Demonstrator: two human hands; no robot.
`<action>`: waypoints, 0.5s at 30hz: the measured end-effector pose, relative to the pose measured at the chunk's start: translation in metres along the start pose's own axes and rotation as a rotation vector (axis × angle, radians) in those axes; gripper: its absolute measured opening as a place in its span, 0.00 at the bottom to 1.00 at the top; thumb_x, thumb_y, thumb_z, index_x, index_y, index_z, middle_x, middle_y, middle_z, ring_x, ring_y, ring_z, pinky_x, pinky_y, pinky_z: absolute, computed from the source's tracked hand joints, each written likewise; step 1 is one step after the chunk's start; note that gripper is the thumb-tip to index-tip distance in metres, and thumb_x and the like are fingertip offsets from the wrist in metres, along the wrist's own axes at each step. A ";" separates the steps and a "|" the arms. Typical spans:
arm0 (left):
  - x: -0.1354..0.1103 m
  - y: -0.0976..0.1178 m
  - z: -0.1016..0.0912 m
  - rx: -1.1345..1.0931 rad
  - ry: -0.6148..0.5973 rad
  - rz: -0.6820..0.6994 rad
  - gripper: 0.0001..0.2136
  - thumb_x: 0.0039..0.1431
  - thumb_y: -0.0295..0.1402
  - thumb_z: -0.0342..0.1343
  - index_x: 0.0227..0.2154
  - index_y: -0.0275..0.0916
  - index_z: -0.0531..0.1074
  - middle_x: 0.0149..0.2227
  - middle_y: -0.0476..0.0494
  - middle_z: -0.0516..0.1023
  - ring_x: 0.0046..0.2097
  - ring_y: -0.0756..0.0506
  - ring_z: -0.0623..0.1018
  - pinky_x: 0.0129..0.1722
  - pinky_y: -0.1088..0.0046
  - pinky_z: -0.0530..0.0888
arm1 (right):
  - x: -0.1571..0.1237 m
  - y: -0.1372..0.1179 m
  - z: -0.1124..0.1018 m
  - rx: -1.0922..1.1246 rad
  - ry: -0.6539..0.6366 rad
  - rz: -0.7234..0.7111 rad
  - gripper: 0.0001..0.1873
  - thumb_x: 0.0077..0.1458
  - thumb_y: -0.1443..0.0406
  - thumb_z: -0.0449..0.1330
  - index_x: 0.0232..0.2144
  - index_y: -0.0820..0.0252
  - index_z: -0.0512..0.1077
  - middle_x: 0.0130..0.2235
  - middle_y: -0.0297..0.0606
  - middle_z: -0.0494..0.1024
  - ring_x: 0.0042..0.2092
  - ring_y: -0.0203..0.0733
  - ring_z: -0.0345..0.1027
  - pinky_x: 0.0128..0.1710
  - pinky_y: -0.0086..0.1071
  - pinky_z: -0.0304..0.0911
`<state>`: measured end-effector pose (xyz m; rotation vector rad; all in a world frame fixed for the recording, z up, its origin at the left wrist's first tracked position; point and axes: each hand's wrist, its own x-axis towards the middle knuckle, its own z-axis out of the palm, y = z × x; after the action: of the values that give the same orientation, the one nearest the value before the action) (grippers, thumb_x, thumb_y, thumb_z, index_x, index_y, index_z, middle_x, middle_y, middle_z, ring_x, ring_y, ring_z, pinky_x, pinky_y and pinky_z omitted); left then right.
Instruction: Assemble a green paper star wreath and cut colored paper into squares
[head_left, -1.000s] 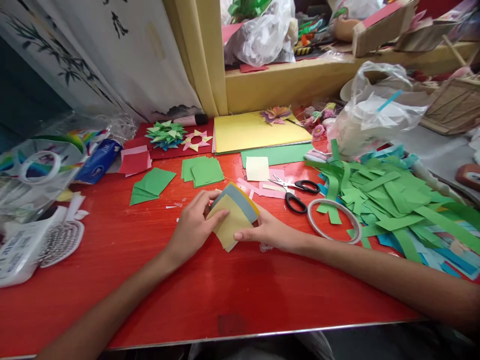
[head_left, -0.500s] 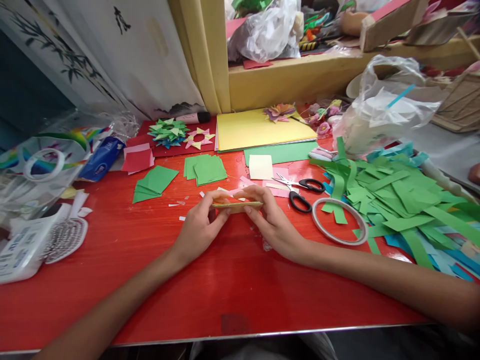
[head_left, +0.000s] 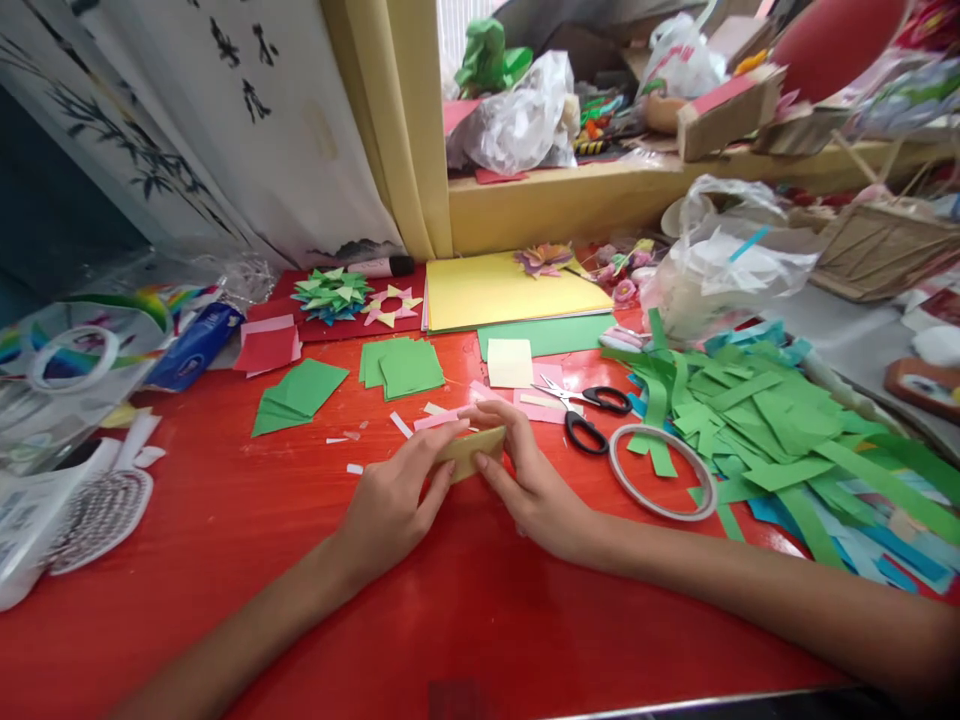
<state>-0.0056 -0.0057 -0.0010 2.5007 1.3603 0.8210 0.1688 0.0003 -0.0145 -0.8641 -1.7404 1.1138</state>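
Between my two hands is a small piece of yellow paper [head_left: 478, 452], its face tilted toward me. My left hand [head_left: 397, 490] pinches its left end between thumb and fingers. At the right end my right hand [head_left: 532, 490] grips it the same way, thumb on the near face. Just beyond lie pink and white paper scraps [head_left: 439, 418] and a pale yellow square [head_left: 510, 362]. Black-handled scissors [head_left: 585, 405] rest open to the right of my right hand, beside a roll of tape [head_left: 664, 472].
Green squares [head_left: 412, 368] lie beyond my left hand. Folded paper stars [head_left: 332, 295] sit at the back near yellow sheets [head_left: 510, 295]. Green and blue strips [head_left: 780, 420] are heaped at right; a hairbrush [head_left: 105, 515] lies at left on the red table [head_left: 300, 620].
The yellow paper has turned from nearly edge-on to showing its face, and now slants up to the right. Both hands still pinch it. The camera view has shifted slightly upward and right.
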 end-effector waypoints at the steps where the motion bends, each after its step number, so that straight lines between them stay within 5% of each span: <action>1: 0.000 -0.002 0.000 0.035 -0.008 0.032 0.20 0.61 0.28 0.46 0.55 0.46 0.53 0.53 0.46 0.68 0.51 0.48 0.71 0.39 0.77 0.72 | -0.001 0.000 0.000 -0.017 -0.005 -0.010 0.22 0.59 0.71 0.46 0.53 0.54 0.46 0.54 0.41 0.57 0.58 0.35 0.51 0.58 0.36 0.51; 6: -0.002 -0.009 0.004 0.145 -0.009 0.111 0.20 0.61 0.26 0.43 0.55 0.43 0.53 0.47 0.44 0.73 0.35 0.50 0.77 0.29 0.78 0.72 | -0.001 -0.002 -0.001 -0.005 -0.038 -0.004 0.22 0.59 0.71 0.46 0.54 0.53 0.46 0.55 0.40 0.57 0.57 0.34 0.51 0.58 0.35 0.52; 9: -0.005 -0.012 0.008 0.139 0.068 0.167 0.21 0.61 0.24 0.43 0.56 0.43 0.51 0.42 0.45 0.76 0.31 0.50 0.77 0.28 0.78 0.71 | -0.001 0.000 -0.002 0.058 -0.044 0.132 0.21 0.60 0.68 0.44 0.54 0.52 0.46 0.45 0.37 0.65 0.43 0.33 0.64 0.46 0.33 0.64; 12: -0.007 -0.012 0.010 0.036 0.086 0.058 0.23 0.61 0.27 0.44 0.57 0.44 0.47 0.40 0.46 0.76 0.32 0.49 0.77 0.30 0.77 0.72 | 0.001 0.002 -0.003 0.110 -0.106 0.306 0.16 0.62 0.63 0.42 0.53 0.51 0.51 0.31 0.31 0.66 0.24 0.31 0.60 0.26 0.28 0.66; 15: -0.003 -0.012 0.008 -0.169 -0.022 -0.131 0.19 0.61 0.29 0.44 0.55 0.44 0.51 0.40 0.46 0.76 0.37 0.49 0.77 0.35 0.76 0.73 | 0.004 0.002 -0.003 0.118 -0.103 0.294 0.13 0.63 0.62 0.42 0.49 0.54 0.58 0.33 0.33 0.68 0.29 0.32 0.65 0.35 0.31 0.68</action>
<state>-0.0116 -0.0010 -0.0135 2.2612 1.3703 0.8404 0.1704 0.0059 -0.0139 -1.0272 -1.6458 1.4614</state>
